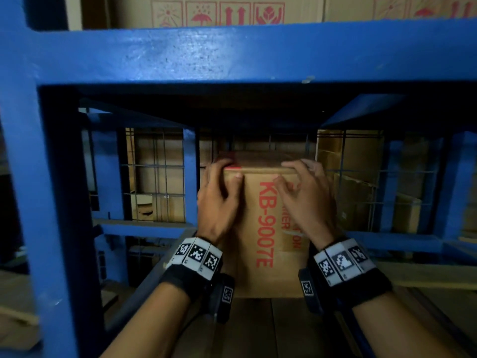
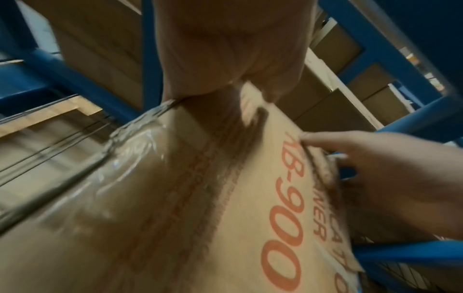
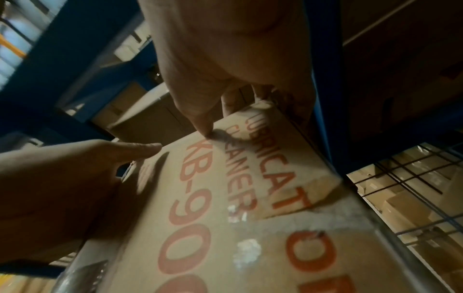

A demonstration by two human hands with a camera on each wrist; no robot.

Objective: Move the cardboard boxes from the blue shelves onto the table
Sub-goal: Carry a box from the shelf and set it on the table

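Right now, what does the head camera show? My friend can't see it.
Both hands, left hand and right hand, hold the top of a cardboard box marked KB-9007E inside a blue shelf. More boxes sit above.

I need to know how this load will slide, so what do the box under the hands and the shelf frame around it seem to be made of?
The box looks like brown corrugated cardboard, matte, printed in red, with glossy clear tape shining along an edge. The shelf frame appears to be metal painted blue: square beams with scuffed, speckled paint. The boards under the box look like bare wood, though dimly lit.
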